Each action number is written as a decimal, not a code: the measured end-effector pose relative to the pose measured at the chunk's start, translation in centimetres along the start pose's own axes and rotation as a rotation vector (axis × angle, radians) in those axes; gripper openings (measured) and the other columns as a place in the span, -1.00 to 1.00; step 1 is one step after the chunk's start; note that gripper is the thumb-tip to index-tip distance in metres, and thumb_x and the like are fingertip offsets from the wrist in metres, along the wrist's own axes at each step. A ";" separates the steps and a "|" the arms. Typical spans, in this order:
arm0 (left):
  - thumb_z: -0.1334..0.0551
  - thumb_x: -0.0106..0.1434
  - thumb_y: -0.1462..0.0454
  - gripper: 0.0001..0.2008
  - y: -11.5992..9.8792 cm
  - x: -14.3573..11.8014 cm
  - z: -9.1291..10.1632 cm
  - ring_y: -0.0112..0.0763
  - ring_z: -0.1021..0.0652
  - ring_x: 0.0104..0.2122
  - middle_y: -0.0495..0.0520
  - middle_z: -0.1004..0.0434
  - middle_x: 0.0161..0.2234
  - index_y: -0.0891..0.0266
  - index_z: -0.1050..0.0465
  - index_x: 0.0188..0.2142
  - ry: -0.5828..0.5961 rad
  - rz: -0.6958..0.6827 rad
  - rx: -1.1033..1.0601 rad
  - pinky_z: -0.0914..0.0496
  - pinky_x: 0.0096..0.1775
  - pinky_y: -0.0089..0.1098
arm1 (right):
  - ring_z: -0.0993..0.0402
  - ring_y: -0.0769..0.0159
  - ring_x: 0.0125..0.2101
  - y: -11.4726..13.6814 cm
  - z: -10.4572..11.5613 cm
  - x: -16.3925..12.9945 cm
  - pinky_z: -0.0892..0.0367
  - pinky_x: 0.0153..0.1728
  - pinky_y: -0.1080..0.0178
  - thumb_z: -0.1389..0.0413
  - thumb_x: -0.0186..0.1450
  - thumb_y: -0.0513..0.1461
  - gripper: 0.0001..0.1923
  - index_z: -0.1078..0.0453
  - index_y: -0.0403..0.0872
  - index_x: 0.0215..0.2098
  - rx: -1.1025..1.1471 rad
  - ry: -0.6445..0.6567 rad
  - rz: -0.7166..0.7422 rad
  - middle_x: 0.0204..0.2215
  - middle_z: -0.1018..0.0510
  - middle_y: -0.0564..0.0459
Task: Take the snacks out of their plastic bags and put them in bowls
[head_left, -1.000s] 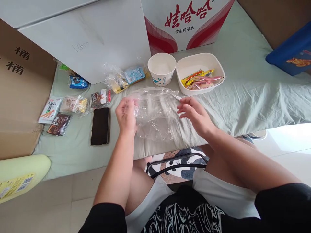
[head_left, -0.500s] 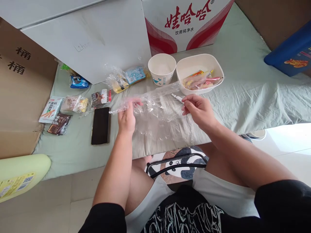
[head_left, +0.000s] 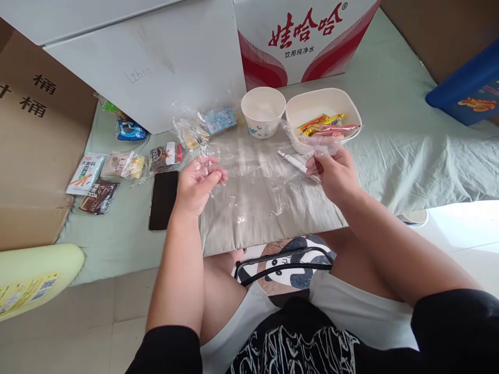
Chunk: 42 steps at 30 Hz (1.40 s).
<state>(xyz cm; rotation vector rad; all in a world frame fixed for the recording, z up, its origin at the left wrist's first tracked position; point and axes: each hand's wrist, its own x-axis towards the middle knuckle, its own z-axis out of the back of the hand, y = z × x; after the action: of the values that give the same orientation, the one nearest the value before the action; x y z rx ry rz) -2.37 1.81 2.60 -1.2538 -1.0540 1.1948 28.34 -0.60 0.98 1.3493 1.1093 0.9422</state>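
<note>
Holding a clear bag [head_left: 253, 176] by its two ends, both hands stretch it flat over the cloth [head_left: 390, 156]. The left hand [head_left: 197, 184] has its fingers curled and pinches the bag's left end. The right hand [head_left: 335, 174] is closed on the right end, just in front of the tray [head_left: 307, 104]. The tray has snacks [head_left: 327, 127] inside. A cup [head_left: 263, 111] stands just left of the tray. A phone [head_left: 163, 200] lies far left of the tray, beside the left hand.
</note>
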 end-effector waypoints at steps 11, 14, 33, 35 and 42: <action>-0.52 0.00 0.13 -0.68 -0.6 0.3 0.1 -0.54 -0.37 -0.69 -0.14 -0.40 -0.63 0.11 -0.42 -0.41 -0.038 -0.021 -0.270 -0.29 -0.60 -0.46 | -0.30 0.36 -0.56 0.6 0.7 0.1 -0.29 -0.52 0.23 -0.15 0.20 -0.02 -0.74 -0.20 0.07 -0.33 0.001 0.093 0.002 -0.50 -0.34 0.15; -0.52 -0.07 0.14 -0.66 -0.7 0.5 0.4 -0.53 -0.38 -0.63 -0.09 -0.44 -0.56 0.12 -0.37 -0.51 -0.085 -0.027 -0.316 -0.32 -0.55 -0.43 | -0.36 0.33 -0.50 0.4 0.8 0.4 -0.32 -0.48 0.21 -0.16 0.16 -0.03 -0.73 -0.16 0.05 -0.38 0.001 0.068 0.017 -0.42 -0.39 0.09; -0.47 -0.23 0.40 -0.52 -0.6 1.0 0.7 -0.42 -0.61 -0.35 -0.06 -0.44 -0.29 0.15 -0.24 -0.39 -0.029 0.156 -0.254 -0.52 -0.45 -0.49 | -0.30 0.41 -0.47 1.7 0.7 -1.0 -0.29 -0.44 0.25 -0.43 -0.02 -0.13 -0.47 -0.36 0.11 -0.13 0.033 0.218 -0.040 -0.30 -0.45 0.15; -0.43 -0.22 0.43 -0.52 -0.7 1.0 0.9 -0.43 -0.62 -0.36 -0.04 -0.47 -0.23 0.13 -0.27 -0.33 -0.035 0.146 -0.273 -0.44 -0.54 -0.55 | -0.25 0.41 -0.51 2.3 1.4 -1.3 -0.27 -0.47 0.25 -0.41 0.00 -0.05 -0.35 -0.32 0.18 0.02 0.082 0.313 -0.095 -0.35 -0.43 0.19; -0.41 -0.18 0.45 -0.48 -0.5 1.1 0.3 -0.50 -0.61 -0.45 -0.04 -0.52 -0.22 0.12 -0.34 -0.21 0.128 0.269 -0.262 -0.19 -0.69 -0.63 | -0.49 0.28 -0.50 2.4 1.3 -0.9 -0.43 -0.48 0.20 -0.27 0.10 0.27 -0.38 -0.47 0.02 -0.12 0.348 0.485 -0.429 -0.44 -0.55 0.07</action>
<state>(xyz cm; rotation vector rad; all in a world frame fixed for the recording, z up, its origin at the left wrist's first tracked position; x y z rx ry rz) -2.49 2.93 3.08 -1.6969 -0.9917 1.1837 29.63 -1.75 3.33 1.1000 1.9181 0.7933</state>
